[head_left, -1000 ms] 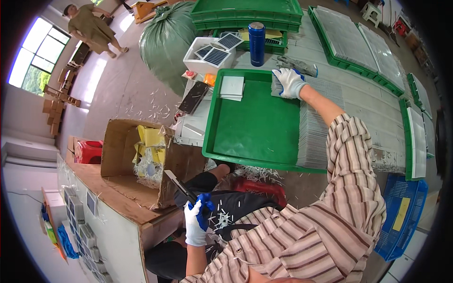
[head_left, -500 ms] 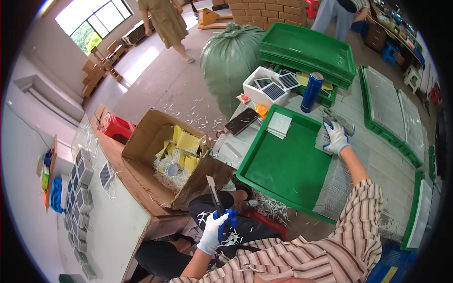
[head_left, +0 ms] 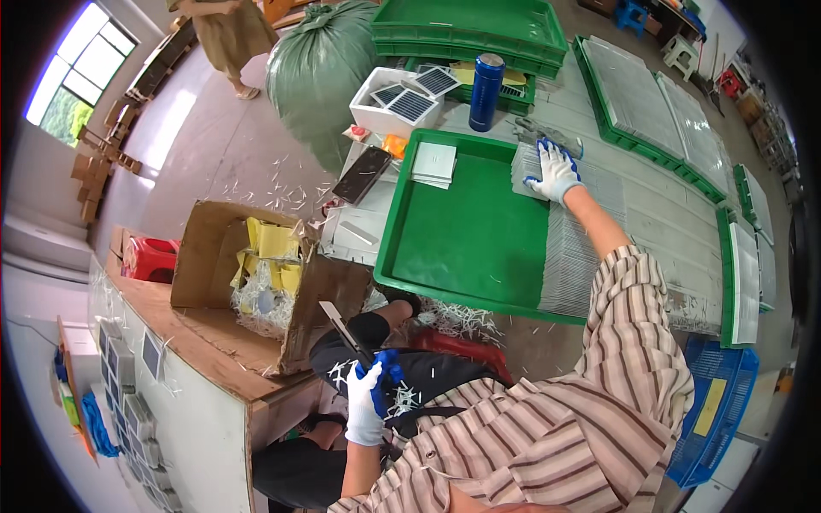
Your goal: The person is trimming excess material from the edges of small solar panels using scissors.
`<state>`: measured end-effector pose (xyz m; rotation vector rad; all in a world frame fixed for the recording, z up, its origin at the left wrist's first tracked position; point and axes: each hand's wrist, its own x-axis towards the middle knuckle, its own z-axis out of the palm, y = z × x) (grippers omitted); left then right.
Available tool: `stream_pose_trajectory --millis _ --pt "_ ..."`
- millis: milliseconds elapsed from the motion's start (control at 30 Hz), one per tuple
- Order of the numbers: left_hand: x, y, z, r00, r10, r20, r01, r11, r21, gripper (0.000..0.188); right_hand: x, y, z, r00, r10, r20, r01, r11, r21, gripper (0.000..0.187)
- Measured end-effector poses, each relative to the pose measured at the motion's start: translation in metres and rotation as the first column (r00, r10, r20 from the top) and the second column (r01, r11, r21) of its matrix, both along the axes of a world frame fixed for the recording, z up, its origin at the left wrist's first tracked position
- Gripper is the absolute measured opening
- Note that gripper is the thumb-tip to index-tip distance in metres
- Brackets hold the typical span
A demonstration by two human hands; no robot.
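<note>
My left hand [head_left: 368, 406], in a white and blue glove, grips a utility knife [head_left: 344, 332] above my lap, its blade pointing up and left. Pale scraps lie on my dark trousers beneath it. My right hand [head_left: 558, 173], gloved too, rests with fingers stretched out on the far end of a long row of thin pale plates [head_left: 571, 265]. That row stands along the right side of a green tray [head_left: 466, 256]. A few white square pieces [head_left: 434, 162] lie in the tray's far left corner. Just beyond my right hand is a crumpled grey glove or cloth [head_left: 547, 132].
A blue can [head_left: 487, 94] and a white foam box [head_left: 389, 111] of small solar panels stand behind the tray. A dark phone [head_left: 363, 175] lies at its left. The cardboard box [head_left: 209, 274] holds scraps. Filled green trays [head_left: 633, 137] sit at right; another person [head_left: 227, 38] stands far left.
The whole view has swung, so the scene sits further left and higher. My right hand's fingers now lie straighter on the plates. My left hand still holds the knife.
</note>
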<state>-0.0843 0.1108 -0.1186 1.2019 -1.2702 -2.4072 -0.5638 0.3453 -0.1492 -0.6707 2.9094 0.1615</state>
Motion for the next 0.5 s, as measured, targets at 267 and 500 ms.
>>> stream_pose_trajectory --millis 267,500 --pt "0.011 0.006 0.027 0.991 0.100 0.090 -0.102 0.995 0.011 0.023 0.010 -0.055 -0.010 0.793 0.565 -0.230 -0.441 0.791 0.424 0.051" --pt "0.009 0.006 0.034 0.996 0.086 0.038 -0.084 0.995 -0.053 0.025 -0.022 -0.042 -0.054 0.661 0.742 0.113 -0.679 0.527 0.512 0.047"
